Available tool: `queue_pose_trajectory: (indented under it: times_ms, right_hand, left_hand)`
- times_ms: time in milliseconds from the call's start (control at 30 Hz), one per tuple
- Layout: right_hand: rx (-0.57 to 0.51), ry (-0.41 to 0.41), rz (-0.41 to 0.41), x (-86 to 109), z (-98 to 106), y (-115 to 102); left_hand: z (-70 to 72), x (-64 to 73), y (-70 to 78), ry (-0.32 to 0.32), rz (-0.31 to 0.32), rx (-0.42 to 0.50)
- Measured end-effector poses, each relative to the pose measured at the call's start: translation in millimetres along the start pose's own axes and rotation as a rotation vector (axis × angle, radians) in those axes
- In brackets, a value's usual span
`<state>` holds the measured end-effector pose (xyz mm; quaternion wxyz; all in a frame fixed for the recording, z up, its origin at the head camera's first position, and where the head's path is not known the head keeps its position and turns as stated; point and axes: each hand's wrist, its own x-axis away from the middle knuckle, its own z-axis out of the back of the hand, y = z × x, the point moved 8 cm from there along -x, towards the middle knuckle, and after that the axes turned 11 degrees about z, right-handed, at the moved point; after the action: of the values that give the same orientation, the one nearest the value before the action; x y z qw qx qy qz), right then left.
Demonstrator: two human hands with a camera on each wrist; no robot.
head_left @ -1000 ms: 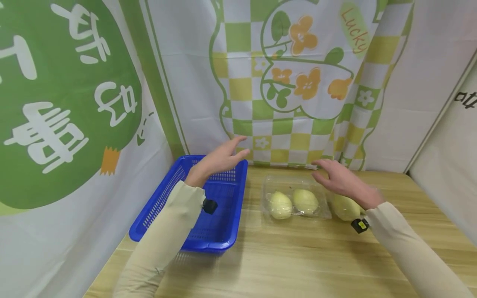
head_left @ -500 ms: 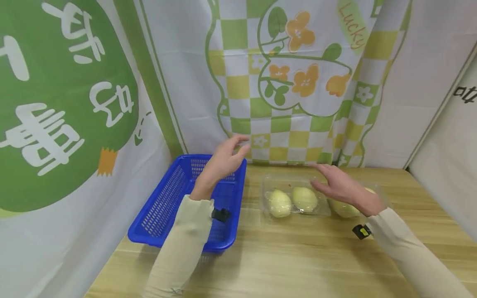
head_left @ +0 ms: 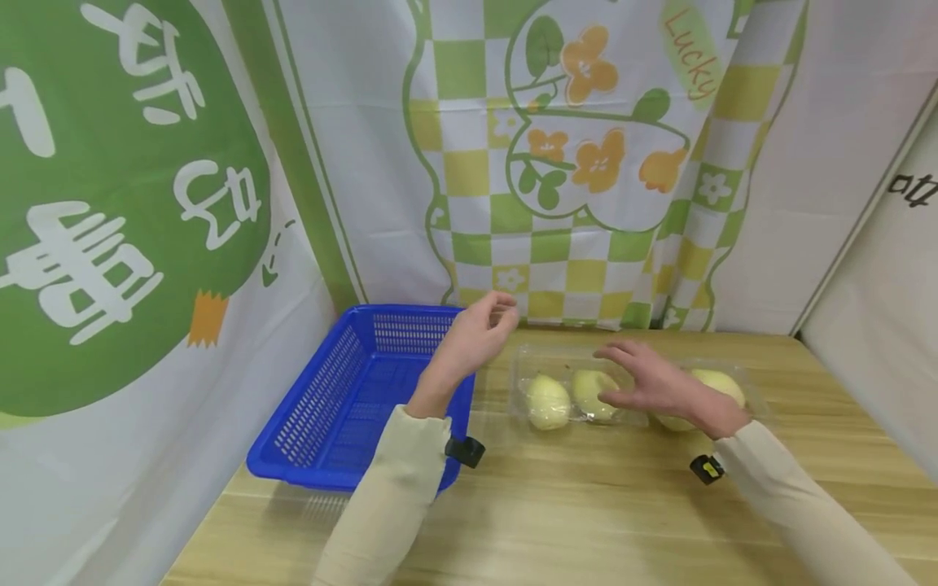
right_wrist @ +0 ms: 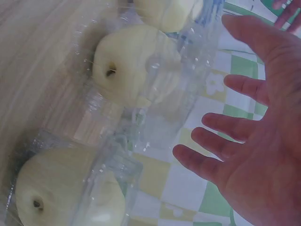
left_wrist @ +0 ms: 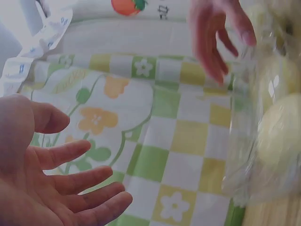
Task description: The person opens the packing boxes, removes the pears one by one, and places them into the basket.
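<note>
Presumably light, slippery and easily dented, the left clear plastic box (head_left: 541, 358) of pears (head_left: 548, 402) suits an end grip; left hand (head_left: 472, 340) and right hand (head_left: 652, 381) show empty, spread fingers.

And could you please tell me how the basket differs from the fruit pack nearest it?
The basket is opaque blue; the pack is clear. The basket looks larger than the pack. The pack holds two fruits; the basket's visible part shows none. Both rest on the table.
</note>
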<state>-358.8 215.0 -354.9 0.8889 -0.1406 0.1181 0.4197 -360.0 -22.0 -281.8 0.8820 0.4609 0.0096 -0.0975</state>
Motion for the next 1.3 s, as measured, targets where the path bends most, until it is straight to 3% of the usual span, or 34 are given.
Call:
queue_pose_trajectory:
  times_ms: [267, 500, 767, 967, 1100, 1300]
  right_hand:
    - [-0.051, -0.065, -0.034, 4.7, -18, -3]
    - [-0.053, -0.082, -0.031, 7.3, -29, -6]
    - [-0.018, -0.089, -0.006, 6.2, -30, -11]
    - [0.012, -0.073, 0.028, 6.4, -29, -13]
    - [0.013, -0.068, 0.038, 6.3, -29, -12]
    - [0.006, -0.065, 0.049, 5.9, -28, -14]
  left_hand:
    - [-35.0, 11.7, 14.8, -0.022, -0.056, -0.136]
    - [-58.2, 19.8, 12.2, -0.038, -0.027, -0.121]
    - [-77.3, 34.6, 20.5, 0.015, -0.094, -0.171]
    - [-96.5, 43.7, 17.7, 0.038, -0.12, -0.214]
    - [-107.4, 47.0, 8.6, 0.077, -0.15, -0.25]
    - [-116.5, 57.3, -6.2, 0.25, -0.307, -0.401]
